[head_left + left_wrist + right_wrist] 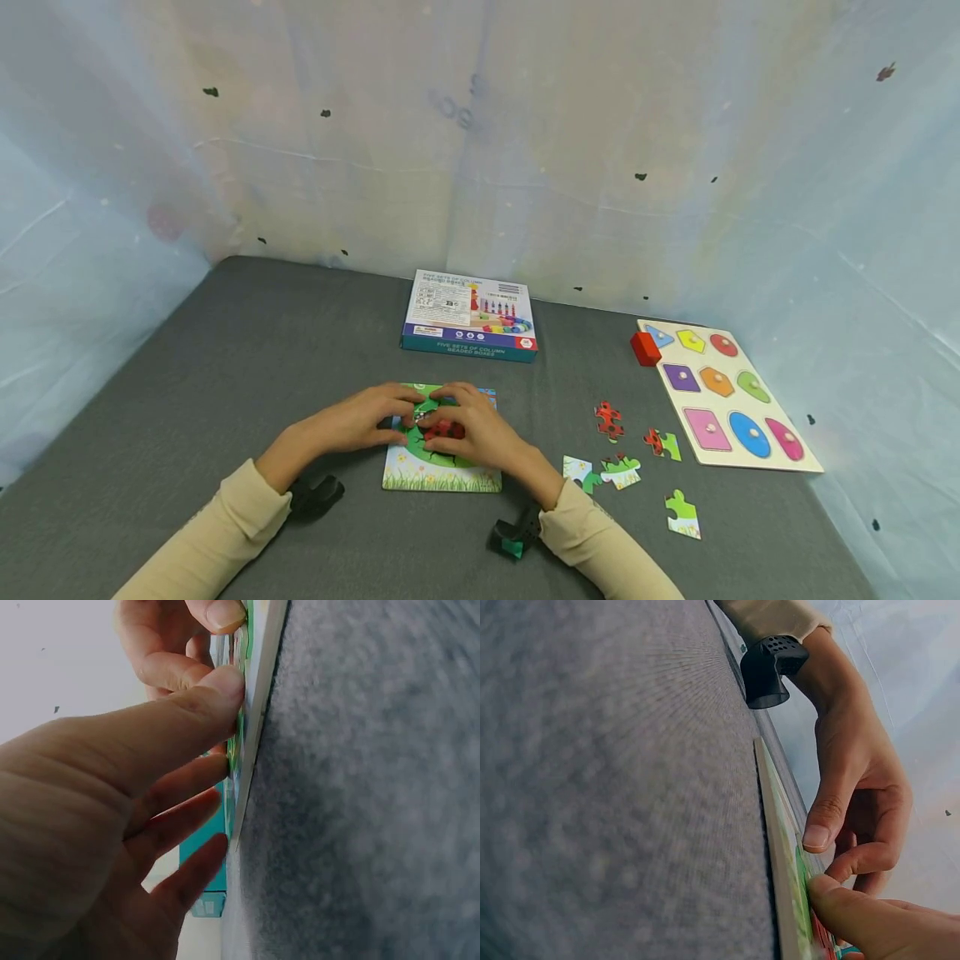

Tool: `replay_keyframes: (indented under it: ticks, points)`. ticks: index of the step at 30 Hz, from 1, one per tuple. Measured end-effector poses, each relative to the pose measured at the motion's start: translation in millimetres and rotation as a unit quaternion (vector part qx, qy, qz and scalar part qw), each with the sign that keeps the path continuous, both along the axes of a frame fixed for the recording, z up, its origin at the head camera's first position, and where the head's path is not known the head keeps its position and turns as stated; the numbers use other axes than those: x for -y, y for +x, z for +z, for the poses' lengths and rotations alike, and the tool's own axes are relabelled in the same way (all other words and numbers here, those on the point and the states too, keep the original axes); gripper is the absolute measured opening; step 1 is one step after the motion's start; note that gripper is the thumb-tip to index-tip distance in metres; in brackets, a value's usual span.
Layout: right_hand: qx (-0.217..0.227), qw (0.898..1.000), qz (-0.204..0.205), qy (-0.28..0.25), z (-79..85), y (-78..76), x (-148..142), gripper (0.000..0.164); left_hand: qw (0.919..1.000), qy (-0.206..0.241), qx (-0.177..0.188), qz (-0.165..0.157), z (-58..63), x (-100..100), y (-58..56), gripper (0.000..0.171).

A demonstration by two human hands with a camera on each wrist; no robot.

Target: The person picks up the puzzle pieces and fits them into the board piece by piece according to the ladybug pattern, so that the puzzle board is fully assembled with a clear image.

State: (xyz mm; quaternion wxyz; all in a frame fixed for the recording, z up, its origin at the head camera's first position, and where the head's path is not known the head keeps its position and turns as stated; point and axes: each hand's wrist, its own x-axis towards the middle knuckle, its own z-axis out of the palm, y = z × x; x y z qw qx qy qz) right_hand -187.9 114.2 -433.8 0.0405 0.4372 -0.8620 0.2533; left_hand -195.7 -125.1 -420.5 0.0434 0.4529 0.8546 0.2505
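A square wooden jigsaw board with a ladybug picture on green lies flat in front of the person. My left hand reaches over its left side, fingers spread and fingertips on the picture. From the other side my right hand arches over the ladybug, its thumb and fingers spread across the red part. In the left wrist view, the left thumb presses at the board's surface near the edge. The right thumb rests on the green area in the right wrist view. Both palms hide part of the picture.
Loose jigsaw pieces lie to the right, including a red ladybug piece and a green-and-white piece. Farther right is a shape-peg board with a red block at its corner. A beaded-boxes carton lies behind.
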Motion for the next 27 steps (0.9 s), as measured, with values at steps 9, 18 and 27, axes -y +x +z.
replay_keyframes:
  ticks: [9,18,27]
  points:
    - [0.009,1.0,-0.017,0.007,-0.3,-0.3,2,0.025,0.9987,0.014,0.039,-0.03,-0.9,-1,3.4,0.017]
    - [0.016,0.999,-0.023,0.043,4.8,-0.6,2,0.028,0.9976,0.012,0.039,-0.055,-2.0,0,2.7,0.033]
    - [0.024,0.999,0.022,0.008,16.0,-4.9,-27,0.043,0.9964,0.022,0.059,-0.056,-2.6,1,1.6,0.033]
